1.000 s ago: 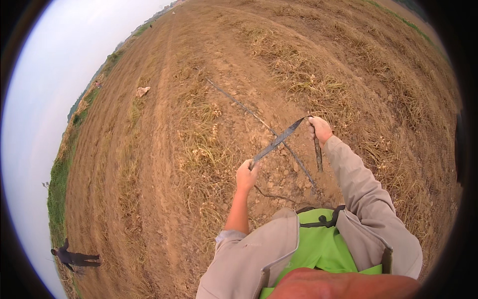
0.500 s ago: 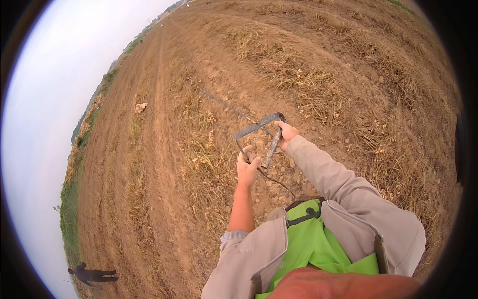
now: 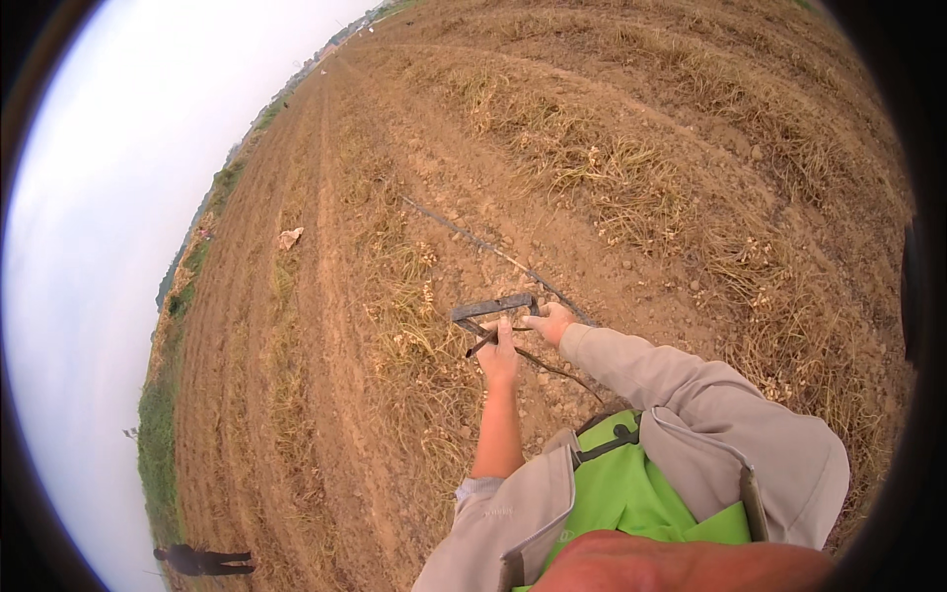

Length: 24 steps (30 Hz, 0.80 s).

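Both hands are on a dark metal frame (image 3: pixel 493 308) with a flat bar along its far side; it resembles a stirrup hoe head. My left hand (image 3: pixel 500 363) is closed around its near left part, thumb upward, beside a short dark end sticking out to the left. My right hand (image 3: pixel 552 324) is closed at the frame's right side, its fingertips partly hidden. A thin dark cord or rod (image 3: pixel 562 373) runs from near the left hand toward my waist. Beyond the hands, a long slim pole (image 3: pixel 473 240) lies across the soil, passing just past the right hand.
Rows of dry, pulled-up plants (image 3: pixel 631 183) lie on brown soil to the right and ahead. A pale crumpled scrap (image 3: pixel 290 238) rests at the left. A person in dark clothing (image 3: pixel 202 560) stands far off at the lower left, near a green field edge (image 3: pixel 158 434).
The metal frame has come down closer to me and turned, and its tube is now mostly hidden. My right hand has moved down toward the left one. More of the pole shows.
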{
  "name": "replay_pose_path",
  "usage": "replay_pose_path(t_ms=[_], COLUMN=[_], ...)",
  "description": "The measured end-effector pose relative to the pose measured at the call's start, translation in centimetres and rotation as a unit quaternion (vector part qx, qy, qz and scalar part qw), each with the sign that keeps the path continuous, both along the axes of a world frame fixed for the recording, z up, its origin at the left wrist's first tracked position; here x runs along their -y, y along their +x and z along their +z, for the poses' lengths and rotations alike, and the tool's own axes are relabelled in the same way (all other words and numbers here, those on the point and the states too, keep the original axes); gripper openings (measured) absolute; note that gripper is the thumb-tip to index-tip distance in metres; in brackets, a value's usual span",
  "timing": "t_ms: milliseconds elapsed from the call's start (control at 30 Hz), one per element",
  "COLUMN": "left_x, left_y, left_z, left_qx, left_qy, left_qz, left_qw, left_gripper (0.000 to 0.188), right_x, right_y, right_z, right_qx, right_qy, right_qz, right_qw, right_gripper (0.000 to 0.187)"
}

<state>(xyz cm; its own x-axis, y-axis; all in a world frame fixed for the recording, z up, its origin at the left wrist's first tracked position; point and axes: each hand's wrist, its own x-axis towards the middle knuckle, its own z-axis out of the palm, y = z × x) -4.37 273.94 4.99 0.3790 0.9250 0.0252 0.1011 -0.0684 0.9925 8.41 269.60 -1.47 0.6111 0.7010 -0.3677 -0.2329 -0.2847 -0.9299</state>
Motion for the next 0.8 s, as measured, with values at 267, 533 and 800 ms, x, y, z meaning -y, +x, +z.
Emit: replay_pose_path(t_ms=[267,533,800], left_x=[-1.4,-2.4,1.4], left_y=[1.7,2.6,2.2], left_z=[1.0,2.7,-4.3], left_qx=[0.028,0.112,0.024], left_qy=[0.052,0.04,0.045], left_qz=[-0.069,-0.213,-0.464], left_qw=[0.996,0.97,0.884], left_gripper=[0.028,0.048,0.082], right_x=[3.5,2.2,6.7], right_y=[1.4,1.1,3.7], right_z=[6.8,8.7,15.7], right_qx=[0.416,-0.011,0.009], right_qy=[0.144,0.248,0.378], right_qz=[0.277,0.22,0.026], right_qw=[0.854,0.943,0.925], right_gripper=[0.053,0.013,0.018])
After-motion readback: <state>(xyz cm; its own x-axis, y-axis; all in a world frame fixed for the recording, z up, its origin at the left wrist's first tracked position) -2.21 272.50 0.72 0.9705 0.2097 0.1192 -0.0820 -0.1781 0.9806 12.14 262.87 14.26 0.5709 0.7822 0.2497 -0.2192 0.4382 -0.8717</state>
